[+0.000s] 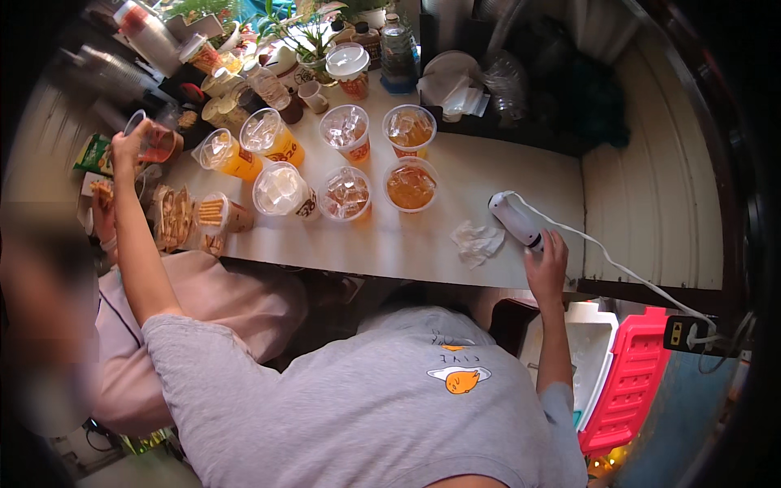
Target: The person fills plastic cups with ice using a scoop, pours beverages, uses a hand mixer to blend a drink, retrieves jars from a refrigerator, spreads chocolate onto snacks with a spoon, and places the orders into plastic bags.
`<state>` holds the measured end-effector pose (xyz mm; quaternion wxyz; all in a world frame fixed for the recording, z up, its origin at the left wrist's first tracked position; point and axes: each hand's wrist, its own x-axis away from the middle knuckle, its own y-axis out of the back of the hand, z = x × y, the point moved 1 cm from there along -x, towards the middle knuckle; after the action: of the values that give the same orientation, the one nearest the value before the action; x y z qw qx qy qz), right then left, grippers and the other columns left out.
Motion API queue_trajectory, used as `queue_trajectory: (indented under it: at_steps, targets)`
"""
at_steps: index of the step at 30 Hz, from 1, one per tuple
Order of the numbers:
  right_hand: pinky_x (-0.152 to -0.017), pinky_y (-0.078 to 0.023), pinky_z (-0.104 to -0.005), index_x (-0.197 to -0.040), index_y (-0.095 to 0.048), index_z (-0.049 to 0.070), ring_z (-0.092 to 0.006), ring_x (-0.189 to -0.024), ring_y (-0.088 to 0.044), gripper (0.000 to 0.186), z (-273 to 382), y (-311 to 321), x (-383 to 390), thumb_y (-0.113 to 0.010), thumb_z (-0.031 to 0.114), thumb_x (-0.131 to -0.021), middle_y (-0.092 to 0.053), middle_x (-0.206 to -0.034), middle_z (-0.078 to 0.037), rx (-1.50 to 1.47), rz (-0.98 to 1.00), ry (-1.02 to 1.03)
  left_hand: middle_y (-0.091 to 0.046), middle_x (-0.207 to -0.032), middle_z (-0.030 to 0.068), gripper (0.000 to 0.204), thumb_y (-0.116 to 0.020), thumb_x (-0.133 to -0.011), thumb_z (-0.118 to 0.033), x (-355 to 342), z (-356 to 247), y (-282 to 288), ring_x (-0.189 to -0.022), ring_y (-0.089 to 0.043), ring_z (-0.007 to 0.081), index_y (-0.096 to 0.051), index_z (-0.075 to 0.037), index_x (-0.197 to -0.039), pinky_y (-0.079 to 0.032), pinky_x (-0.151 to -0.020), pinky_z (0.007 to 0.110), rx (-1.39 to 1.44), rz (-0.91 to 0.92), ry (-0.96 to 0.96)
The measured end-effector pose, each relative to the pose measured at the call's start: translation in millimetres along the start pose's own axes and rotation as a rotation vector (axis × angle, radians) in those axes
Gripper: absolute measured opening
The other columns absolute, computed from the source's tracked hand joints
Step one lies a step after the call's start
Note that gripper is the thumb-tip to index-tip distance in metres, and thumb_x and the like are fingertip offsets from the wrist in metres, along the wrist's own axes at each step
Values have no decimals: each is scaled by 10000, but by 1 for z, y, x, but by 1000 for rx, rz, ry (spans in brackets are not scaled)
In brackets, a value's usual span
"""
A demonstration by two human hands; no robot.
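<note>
At ten o'clock, the left hand (128,146) grips a clear plastic cup (160,145); at three, the right hand (550,257) touches a corded white handheld appliance (512,218) (whether gripping, I can't tell).

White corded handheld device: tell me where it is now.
In the head view, the white corded handheld device is at the right of the white tabletop, just right of the crumpled tissue, with the right hand at its near end.
</note>
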<state>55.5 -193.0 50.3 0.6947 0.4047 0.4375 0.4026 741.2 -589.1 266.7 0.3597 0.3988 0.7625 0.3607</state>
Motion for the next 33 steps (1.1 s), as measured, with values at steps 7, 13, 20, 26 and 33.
queue_trajectory:
  at_steps: [7,13,20,26,33]
  targets:
    - [-902,-402,-441,-1185,-432,41,-365,-1116,-432,646,-7,-40,-55,-711,279,-653,-469,-1178,-189,-82,288,79,-542,-910,37,591,-755,-627,-385,146,-130,78,-813,-556,118,-556,-37,-1061,-460,-655,248,312,284,-161]
    - [-853,-438,-429,-1141,-455,43,-357,-988,-525,575,-13,-39,-73,-675,172,-626,-513,-1107,-178,-141,367,206,-483,-1044,110,740,-763,-614,-234,322,-211,73,-959,-516,195,-439,-55,-1255,-465,-794,286,319,520,-451]
    - [-808,-449,-385,-1061,-470,6,-331,-929,-549,463,48,91,-82,-611,67,-624,-538,-1030,-185,-511,194,249,-444,-1109,217,860,-750,-516,-232,465,-228,-26,-1050,-461,305,-388,75,-1233,-423,-873,345,385,837,-577]
    - [-837,-433,-384,-1092,-362,82,-222,-894,-511,557,101,165,-56,-660,-56,-642,-496,-957,-117,-1621,-336,436,-396,-1154,227,871,-721,-523,-212,514,-213,-104,-1083,-418,366,-350,64,-1261,-382,-925,373,337,724,-553]
    - [-762,-455,-304,-1073,-404,77,-165,-898,-524,628,127,99,-24,-810,150,-599,-510,-965,-99,-1639,-96,261,-363,-1212,215,870,-712,-555,-203,526,-196,-134,-1126,-389,365,-311,45,-1286,-395,-918,383,365,585,-630]
